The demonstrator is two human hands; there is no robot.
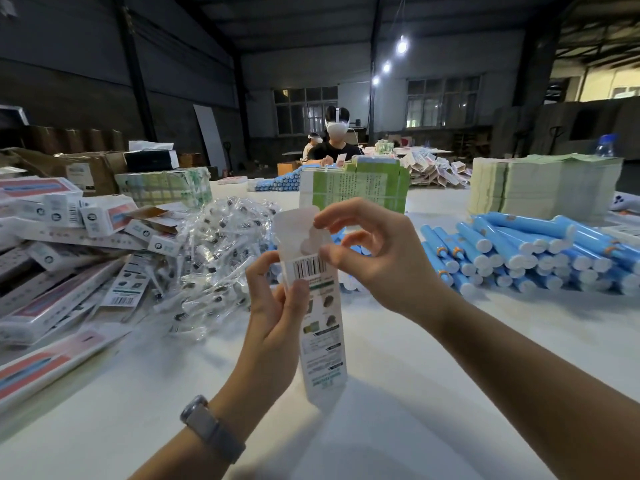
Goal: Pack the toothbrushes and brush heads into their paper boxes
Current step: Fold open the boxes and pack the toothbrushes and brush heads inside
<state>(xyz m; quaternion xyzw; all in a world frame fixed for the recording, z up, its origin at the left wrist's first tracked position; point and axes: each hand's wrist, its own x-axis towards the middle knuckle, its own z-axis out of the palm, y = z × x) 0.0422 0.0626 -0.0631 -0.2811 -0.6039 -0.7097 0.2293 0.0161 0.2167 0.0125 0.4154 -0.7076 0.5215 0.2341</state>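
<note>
big white table (pixel 433 393) takes up most of the view, and the bare stretch of it runs along the near edge under both forearms and out to the right front. left side is crowded with a heap of boxes (pixel 65 258) spilling toward the near left edge, and just right of that sits a pile of bagged brush heads (pixel 218 258). on the right there's a stack of blue toothbrushes (pixel 519 254), with a stack of flat cartons (pixel 543 185) behind it. held up over the middle is one box (pixel 320 317), upright, top flap open. left hand (pixel 273 306) grips its side, thumb curled on the printed face below the barcode. right hand (pixel 374 251) is at the open top, thumb and forefinger pinching the flaps, other fingers loosely curled.
</note>
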